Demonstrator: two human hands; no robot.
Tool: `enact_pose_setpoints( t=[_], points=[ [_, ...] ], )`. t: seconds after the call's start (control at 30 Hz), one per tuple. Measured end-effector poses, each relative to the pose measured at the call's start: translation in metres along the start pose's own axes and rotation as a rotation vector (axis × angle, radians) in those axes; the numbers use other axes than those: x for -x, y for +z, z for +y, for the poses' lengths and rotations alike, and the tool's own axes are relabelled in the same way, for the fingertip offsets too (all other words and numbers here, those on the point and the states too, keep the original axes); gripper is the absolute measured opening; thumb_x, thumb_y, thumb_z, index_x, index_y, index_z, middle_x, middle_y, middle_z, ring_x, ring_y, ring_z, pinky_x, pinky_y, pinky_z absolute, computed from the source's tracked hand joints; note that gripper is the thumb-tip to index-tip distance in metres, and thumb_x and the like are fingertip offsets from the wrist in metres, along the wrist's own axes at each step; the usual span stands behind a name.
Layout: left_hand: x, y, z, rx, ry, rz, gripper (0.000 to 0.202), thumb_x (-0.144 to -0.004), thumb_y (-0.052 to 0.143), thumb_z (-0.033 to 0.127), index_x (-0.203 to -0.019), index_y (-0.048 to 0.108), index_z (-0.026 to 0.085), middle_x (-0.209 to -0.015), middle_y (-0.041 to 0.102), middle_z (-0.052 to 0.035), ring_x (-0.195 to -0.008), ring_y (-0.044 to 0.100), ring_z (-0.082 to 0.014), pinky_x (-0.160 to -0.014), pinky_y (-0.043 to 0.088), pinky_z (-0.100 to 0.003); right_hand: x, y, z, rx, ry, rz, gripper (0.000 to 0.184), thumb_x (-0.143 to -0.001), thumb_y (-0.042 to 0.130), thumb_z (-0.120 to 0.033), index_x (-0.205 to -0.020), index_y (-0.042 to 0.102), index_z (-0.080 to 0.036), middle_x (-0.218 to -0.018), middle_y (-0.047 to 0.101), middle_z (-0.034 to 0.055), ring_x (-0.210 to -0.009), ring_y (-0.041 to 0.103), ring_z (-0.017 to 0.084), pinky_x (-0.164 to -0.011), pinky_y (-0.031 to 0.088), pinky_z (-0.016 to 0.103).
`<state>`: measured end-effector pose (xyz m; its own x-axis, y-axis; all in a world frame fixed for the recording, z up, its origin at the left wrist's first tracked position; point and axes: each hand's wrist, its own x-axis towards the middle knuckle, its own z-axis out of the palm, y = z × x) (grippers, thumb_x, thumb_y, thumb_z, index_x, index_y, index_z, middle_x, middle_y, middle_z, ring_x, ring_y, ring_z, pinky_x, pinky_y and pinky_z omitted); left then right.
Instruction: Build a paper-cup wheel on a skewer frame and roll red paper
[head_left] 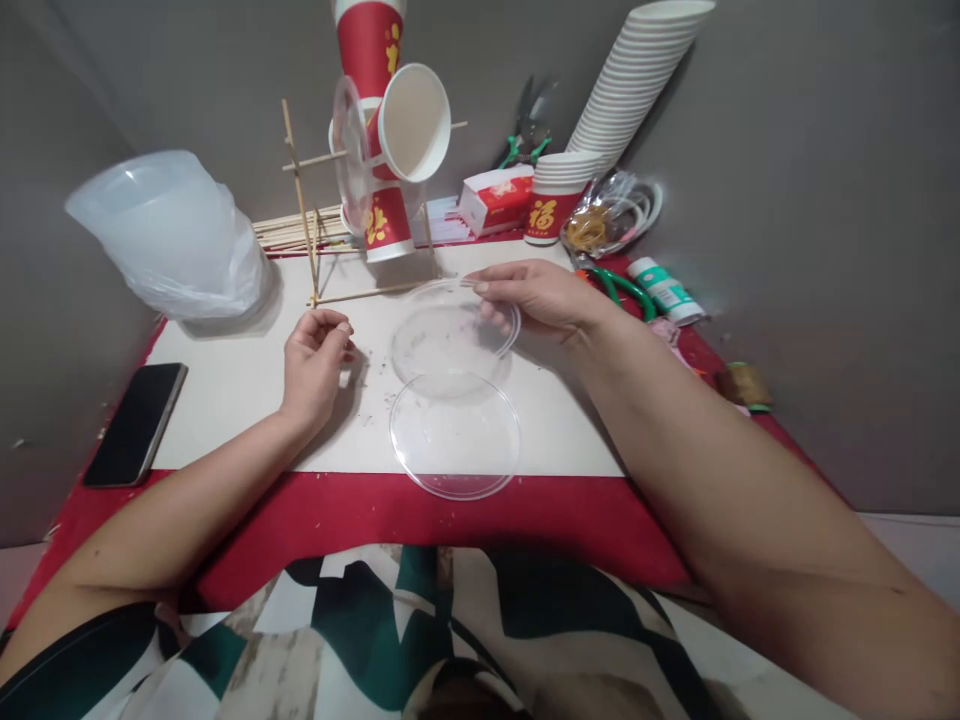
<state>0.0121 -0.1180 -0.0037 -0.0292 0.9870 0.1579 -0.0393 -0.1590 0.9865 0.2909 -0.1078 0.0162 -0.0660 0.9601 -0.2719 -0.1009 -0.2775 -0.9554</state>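
In the head view my right hand (536, 297) pinches the rim of a round clear plastic lid (442, 335), held tilted over the white board. A second clear lid (454, 440) lies nearer to me, partly over the board's front edge. My left hand (319, 360) rests left of the lids with its fingers curled in and the thumb against them; whether it holds anything is hidden. Just beyond it stands a frame of thin wooden sticks (367, 294). Red and white paper cups (369, 50) are joined on this frame, with another clear disc (351, 150) upright at their side.
Left are a bagged stack of translucent bowls (187, 230) and a phone (136, 425). Loose sticks (285, 232) lie behind. Toward the back right are stacked paper cups (637, 80), a red box (499, 200), green-handled pliers (529, 140), green-handled scissors (622, 288) and a white-green tube (666, 290).
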Motion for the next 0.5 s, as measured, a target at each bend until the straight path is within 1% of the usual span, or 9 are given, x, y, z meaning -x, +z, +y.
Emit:
enact_pose_setpoints(
  t=[0.07,0.1,0.13,0.2,0.27,0.3,0.33,0.4,0.5],
  points=[
    [0.011,0.0,0.004,-0.115,0.141,-0.081,0.004,-0.081,0.066,0.018,-0.08,0.063,0.02,-0.075,0.061,0.0018,-0.065,0.055,-0.0108,-0.064,0.048,-0.023,-0.002,-0.007,-0.001,0.01,0.037,0.011,0.011,-0.086,0.071,-0.007,-0.095,0.075,-0.012,-0.053,0.066,0.0005,-0.038,0.054,0.009,-0.037,0.044,0.017],
    [0.017,0.001,0.005,-0.188,0.204,-0.155,0.003,-0.083,0.066,0.019,-0.081,0.065,0.021,-0.076,0.063,0.001,-0.067,0.057,-0.0119,-0.068,0.05,-0.025,-0.003,-0.01,0.0,0.012,0.045,0.021,0.01,-0.087,0.071,-0.007,-0.094,0.075,-0.013,-0.053,0.066,0.0003,-0.038,0.053,0.009,-0.036,0.043,0.017],
    [0.022,0.001,0.006,-0.269,0.267,-0.256,0.004,-0.085,0.065,0.02,-0.082,0.066,0.021,-0.077,0.066,-0.0003,-0.071,0.059,-0.0133,-0.072,0.051,-0.027,-0.005,-0.012,0.001,0.013,0.05,0.035,0.009,-0.087,0.07,-0.007,-0.093,0.074,-0.013,-0.052,0.065,0.0002,-0.038,0.053,0.009,-0.035,0.042,0.018],
    [0.032,0.001,0.006,-0.43,0.424,-0.537,0.007,-0.089,0.063,0.021,-0.088,0.07,0.021,-0.082,0.071,-0.0033,-0.076,0.064,-0.0162,-0.075,0.052,-0.03,-0.007,-0.014,0.004,0.022,0.053,0.066,0.009,-0.088,0.068,-0.006,-0.092,0.073,-0.012,-0.051,0.064,0.0003,-0.039,0.053,0.01,-0.035,0.042,0.018],
    [0.038,0.001,0.003,-0.548,0.629,-0.842,0.014,-0.093,0.058,0.021,-0.097,0.071,0.02,-0.09,0.075,-0.0071,-0.083,0.068,-0.0195,-0.078,0.055,-0.033,-0.01,-0.013,0.008,0.049,0.041,0.097,0.009,-0.089,0.066,-0.006,-0.094,0.071,-0.012,-0.051,0.063,0.0001,-0.04,0.054,0.01,-0.037,0.043,0.017],
    [0.039,0.001,0.0,-0.583,0.731,-0.958,0.017,-0.095,0.056,0.021,-0.102,0.071,0.019,-0.094,0.076,-0.0092,-0.088,0.069,-0.0212,-0.081,0.056,-0.035,-0.01,-0.011,0.011,0.073,0.027,0.109,0.009,-0.09,0.065,-0.006,-0.096,0.071,-0.011,-0.051,0.063,-0.0001,-0.04,0.053,0.009,-0.038,0.043,0.017],
    [0.04,0.001,-0.002,-0.607,0.816,-1.032,0.019,-0.096,0.054,0.02,-0.106,0.07,0.018,-0.099,0.077,-0.0113,-0.094,0.069,-0.0228,-0.085,0.056,-0.037,-0.011,-0.009,0.013,0.104,0.009,0.118,0.009,-0.09,0.065,-0.008,-0.097,0.07,-0.011,-0.052,0.063,-0.0005,-0.041,0.053,0.008,-0.04,0.043,0.016],
    [0.04,0.001,-0.005,-0.645,0.923,-1.07,0.02,-0.098,0.053,0.019,-0.109,0.069,0.017,-0.106,0.077,-0.0135,-0.101,0.069,-0.0241,-0.092,0.056,-0.039,-0.012,-0.003,0.018,0.192,-0.028,0.14,0.01,-0.091,0.064,-0.011,-0.1,0.069,-0.012,-0.052,0.062,-0.0017,-0.04,0.052,0.007,-0.042,0.042,0.016],
    [0.041,0.001,-0.005,-0.713,0.984,-1.073,0.018,-0.099,0.052,0.02,-0.105,0.069,0.017,-0.105,0.076,-0.0134,-0.101,0.068,-0.0234,-0.095,0.055,-0.038,-0.016,0.005,0.024,0.312,-0.079,0.169,0.015,-0.092,0.06,-0.012,-0.104,0.069,-0.011,-0.053,0.062,-0.0015,-0.037,0.045,0.007,-0.038,0.035,0.017]
  ],
)
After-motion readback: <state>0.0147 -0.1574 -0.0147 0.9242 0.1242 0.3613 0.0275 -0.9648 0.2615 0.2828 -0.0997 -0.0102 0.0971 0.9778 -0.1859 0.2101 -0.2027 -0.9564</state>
